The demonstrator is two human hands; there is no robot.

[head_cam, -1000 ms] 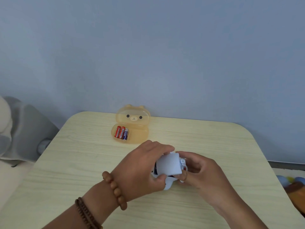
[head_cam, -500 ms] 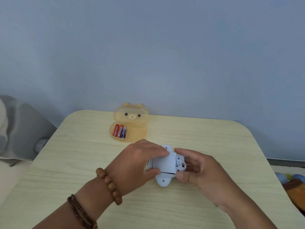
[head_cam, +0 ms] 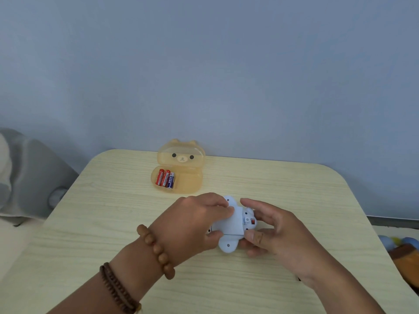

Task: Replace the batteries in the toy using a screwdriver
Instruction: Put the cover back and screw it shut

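Observation:
A pale blue toy (head_cam: 230, 225) lies underside up on the light wood table (head_cam: 113, 211), held between both hands. My left hand (head_cam: 192, 225) grips its left side, fingertips pressing on the flat battery cover. My right hand (head_cam: 272, 232) holds the right side, thumb at the lower edge, beside a small red switch (head_cam: 252, 221). Behind them an open translucent orange bear-shaped case (head_cam: 181, 168) holds three batteries (head_cam: 165, 178) in its lower half. No screwdriver is in view.
The table's far edge meets a blue-grey wall. A grey cushion or bag (head_cam: 27, 173) lies off the table's left side. Coloured soft items (head_cam: 403, 250) sit on the floor at the right.
The toy was turned and lowered flat onto the table. The battery cover, tilted up a second ago, now lies flat on the toy under my left fingers.

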